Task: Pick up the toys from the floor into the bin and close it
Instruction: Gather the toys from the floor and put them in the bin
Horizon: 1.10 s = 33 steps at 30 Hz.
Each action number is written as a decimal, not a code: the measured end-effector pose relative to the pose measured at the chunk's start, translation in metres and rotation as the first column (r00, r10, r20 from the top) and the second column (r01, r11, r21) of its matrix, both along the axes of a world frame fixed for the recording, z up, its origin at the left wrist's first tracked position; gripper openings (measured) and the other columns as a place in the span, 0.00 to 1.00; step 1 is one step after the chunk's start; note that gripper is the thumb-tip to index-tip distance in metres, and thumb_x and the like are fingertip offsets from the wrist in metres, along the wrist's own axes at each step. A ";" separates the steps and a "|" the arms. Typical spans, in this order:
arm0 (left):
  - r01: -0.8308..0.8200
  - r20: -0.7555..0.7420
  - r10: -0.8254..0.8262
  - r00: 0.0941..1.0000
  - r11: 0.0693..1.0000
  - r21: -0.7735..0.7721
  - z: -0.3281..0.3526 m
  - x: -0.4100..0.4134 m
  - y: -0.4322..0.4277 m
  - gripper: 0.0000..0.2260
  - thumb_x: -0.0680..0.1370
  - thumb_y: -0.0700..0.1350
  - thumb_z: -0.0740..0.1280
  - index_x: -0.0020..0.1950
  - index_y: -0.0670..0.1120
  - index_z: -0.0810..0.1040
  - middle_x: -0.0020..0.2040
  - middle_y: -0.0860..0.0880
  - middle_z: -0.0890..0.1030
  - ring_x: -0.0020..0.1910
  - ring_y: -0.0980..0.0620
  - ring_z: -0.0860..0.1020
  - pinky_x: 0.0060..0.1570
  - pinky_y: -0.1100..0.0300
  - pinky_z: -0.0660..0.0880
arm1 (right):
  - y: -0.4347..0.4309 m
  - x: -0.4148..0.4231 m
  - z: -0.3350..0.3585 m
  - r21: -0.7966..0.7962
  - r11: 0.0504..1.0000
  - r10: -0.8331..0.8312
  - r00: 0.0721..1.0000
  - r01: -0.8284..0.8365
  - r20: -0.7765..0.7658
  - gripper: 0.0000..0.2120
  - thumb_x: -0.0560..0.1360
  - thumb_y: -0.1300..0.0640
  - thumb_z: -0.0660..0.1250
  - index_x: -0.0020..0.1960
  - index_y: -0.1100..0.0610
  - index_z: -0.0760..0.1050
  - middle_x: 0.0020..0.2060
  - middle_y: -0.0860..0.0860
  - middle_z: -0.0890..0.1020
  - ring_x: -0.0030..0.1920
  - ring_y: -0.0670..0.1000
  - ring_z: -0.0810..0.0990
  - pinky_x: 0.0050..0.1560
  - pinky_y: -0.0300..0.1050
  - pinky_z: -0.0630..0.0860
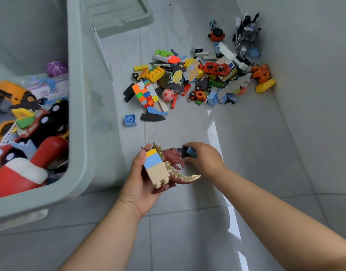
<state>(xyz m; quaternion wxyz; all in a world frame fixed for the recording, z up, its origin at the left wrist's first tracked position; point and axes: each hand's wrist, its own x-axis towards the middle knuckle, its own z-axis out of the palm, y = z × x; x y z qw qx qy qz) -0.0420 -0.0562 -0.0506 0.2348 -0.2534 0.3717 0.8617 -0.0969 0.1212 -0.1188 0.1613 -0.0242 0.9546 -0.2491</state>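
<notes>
Gripped in the left hand (142, 184), palm up beside the bin (80, 122): a block stack (155, 167) lying along the palm, yellow end away, studs toward the wrist, plus a dinosaur (173, 158) with its tail pointing right. Pinched in the curled right hand (204, 159), knuckles up: a blue piece (191, 152), just beside the dinosaur. Lay farther off on the floor (187, 231): the toy pile (197, 77)

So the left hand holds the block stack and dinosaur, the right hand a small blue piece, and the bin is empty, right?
Only the bin is wrong: the head view shows it already part filled with toys, a yellow truck among them. The left hand does hold the block stack and dinosaur, the right hand the small blue piece.
</notes>
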 end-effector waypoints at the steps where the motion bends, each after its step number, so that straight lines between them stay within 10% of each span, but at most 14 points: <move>1: 0.002 -0.003 -0.002 1.000 1.000 -0.011 0.005 0.000 0.002 0.36 0.50 0.62 0.79 0.55 0.54 0.77 0.51 0.41 0.78 0.45 0.43 0.76 0.51 0.42 0.70 | 0.000 0.001 -0.002 -0.029 0.999 -0.036 0.999 0.036 -0.006 0.20 0.72 0.52 0.69 0.63 0.52 0.73 0.50 0.50 0.76 0.52 0.54 0.76 0.45 0.42 0.69; 7: 0.058 -0.095 -0.062 0.994 0.997 -0.046 0.041 0.001 0.022 0.40 0.48 0.58 0.78 0.60 0.60 0.75 0.42 0.49 0.83 0.33 0.50 0.80 0.25 0.60 0.73 | 0.006 -0.004 0.022 -0.318 0.883 -0.351 0.935 0.345 0.038 0.16 0.71 0.57 0.72 0.56 0.55 0.73 0.48 0.47 0.73 0.46 0.49 0.75 0.48 0.40 0.73; 10: 0.037 -0.156 -0.027 0.987 0.998 0.060 0.066 -0.003 0.035 0.45 0.46 0.62 0.79 0.62 0.56 0.74 0.45 0.45 0.80 0.33 0.50 0.80 0.29 0.59 0.74 | 0.009 -0.009 0.085 -0.654 0.566 -0.531 0.829 0.503 0.177 0.13 0.73 0.56 0.70 0.54 0.53 0.70 0.40 0.50 0.75 0.36 0.48 0.73 0.35 0.39 0.73; 14: 0.082 -0.375 -0.066 0.925 0.996 0.028 0.132 -0.023 0.034 0.41 0.50 0.60 0.77 0.60 0.46 0.75 0.46 0.44 0.78 0.32 0.51 0.78 0.28 0.62 0.73 | -0.003 -0.006 0.191 -0.927 0.162 -0.413 0.877 0.338 0.248 0.06 0.73 0.55 0.68 0.50 0.52 0.76 0.38 0.48 0.78 0.40 0.48 0.76 0.46 0.43 0.73; 18: 0.156 -0.566 -0.245 0.787 0.967 -0.203 0.213 -0.060 -0.019 0.24 0.62 0.58 0.68 0.49 0.43 0.78 0.38 0.47 0.80 0.29 0.52 0.77 0.28 0.66 0.70 | -0.057 -0.001 0.265 -0.565 0.823 -0.270 0.913 0.055 -0.305 0.19 0.67 0.50 0.71 0.56 0.46 0.73 0.37 0.32 0.72 0.35 0.26 0.72 0.38 0.21 0.66; 20: 0.191 -0.571 -0.308 0.761 0.947 -0.257 0.240 -0.069 -0.064 0.16 0.65 0.54 0.66 0.43 0.43 0.78 0.35 0.47 0.80 0.27 0.52 0.77 0.25 0.68 0.70 | -0.093 -0.009 0.283 -0.438 0.899 -0.196 0.902 0.008 -0.385 0.21 0.68 0.47 0.70 0.58 0.39 0.67 0.37 0.33 0.72 0.34 0.33 0.74 0.32 0.22 0.67; 22: 0.141 -0.494 -0.279 0.823 0.944 -0.298 0.249 -0.071 -0.115 0.19 0.66 0.60 0.62 0.39 0.46 0.79 0.36 0.47 0.81 0.29 0.51 0.77 0.24 0.68 0.69 | -0.132 -0.023 0.288 -0.752 0.649 -0.197 0.980 0.116 -0.019 0.13 0.74 0.51 0.67 0.57 0.44 0.71 0.40 0.41 0.79 0.35 0.40 0.78 0.33 0.31 0.75; 24: 0.057 -0.403 -0.194 0.895 0.943 -0.328 0.240 -0.066 -0.163 0.20 0.66 0.62 0.62 0.37 0.46 0.81 0.35 0.47 0.80 0.32 0.49 0.74 0.25 0.67 0.69 | -0.177 -0.034 0.287 -0.852 0.236 0.099 0.860 0.468 0.500 0.11 0.78 0.55 0.60 0.57 0.56 0.75 0.46 0.52 0.81 0.41 0.48 0.80 0.39 0.43 0.79; 29: -0.249 -0.122 0.217 0.969 0.830 -0.499 0.174 -0.067 -0.232 0.15 0.74 0.56 0.66 0.51 0.45 0.77 0.36 0.46 0.82 0.26 0.51 0.77 0.32 0.58 0.74 | -0.265 -0.051 0.236 -0.749 0.420 0.099 0.795 0.512 0.599 0.09 0.80 0.60 0.55 0.43 0.59 0.70 0.47 0.57 0.76 0.43 0.58 0.77 0.37 0.48 0.76; 33: -0.278 -0.241 0.141 0.960 0.550 -0.788 0.138 -0.076 -0.230 0.33 0.71 0.53 0.72 0.72 0.48 0.62 0.59 0.49 0.75 0.52 0.50 0.75 0.50 0.58 0.71 | -0.274 -0.060 0.216 -0.675 0.596 -0.021 0.849 0.435 0.528 0.06 0.77 0.63 0.58 0.47 0.60 0.74 0.50 0.59 0.78 0.53 0.58 0.77 0.50 0.50 0.75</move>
